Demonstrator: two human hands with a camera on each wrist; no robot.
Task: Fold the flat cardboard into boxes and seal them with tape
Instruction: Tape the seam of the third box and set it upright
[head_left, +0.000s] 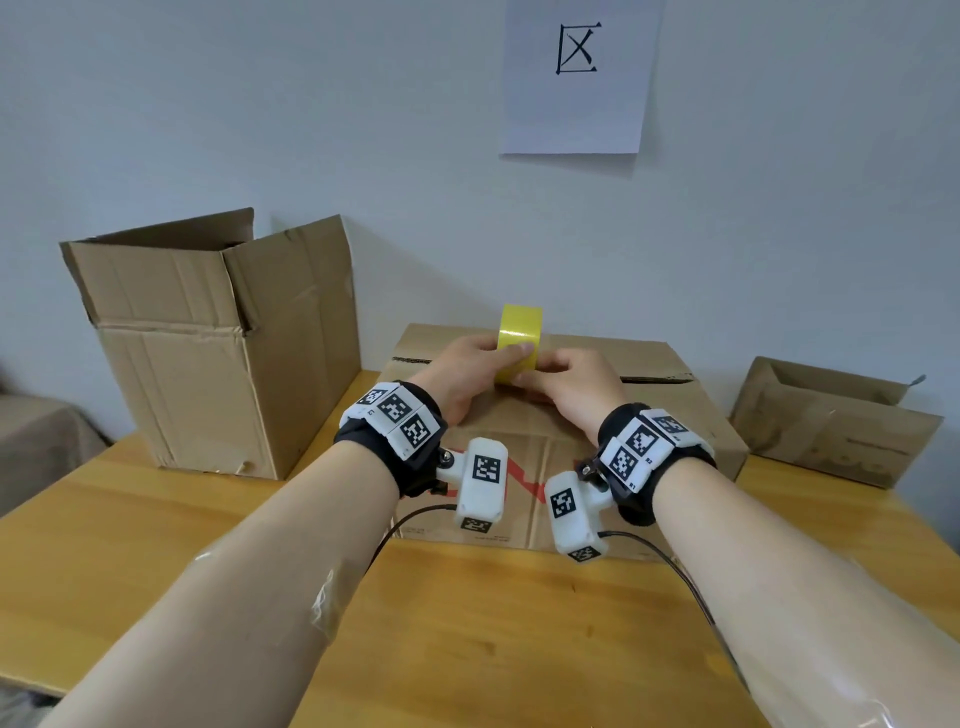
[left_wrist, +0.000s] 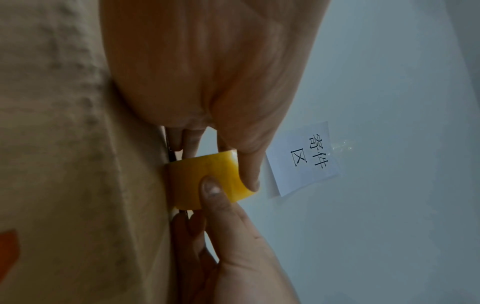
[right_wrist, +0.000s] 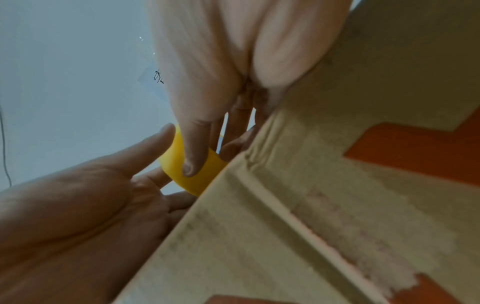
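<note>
step: taping stage. Folded box (head_left: 545, 467) lies on the wooden table (head_left: 467, 649), top flaps down, seam not yet visibly taped.
tape: yellow tape roll (head_left: 519, 340) stands on edge on the box top, near the far edge, held between both hands.
left hand: left hand (head_left: 467, 376) grips the roll from the left. In the left wrist view the thumb (left_wrist: 249, 168) lies along the roll's side face and the other fingers curl behind it.
right hand: right hand (head_left: 563, 387) is on the roll from the right. The right wrist view shows its thumb (right_wrist: 193, 152) pressed flat on the yellow band, other fingers tucked behind. Looks like it's hunting for the loose end; can't tell if an end is lifted yet.
next move (judgement): peel the free end, stick it over the far edge, then draw the roll toward the body along the centre seam. Needs one hand to pin the end and the flaps kept flush.
risk: flaps may spring up if unweighted.
other: open box (head_left: 218, 353) stands at the left on the table, flattened box (head_left: 831, 426) at the right, paper sign (head_left: 576, 78) on the wall.
</note>
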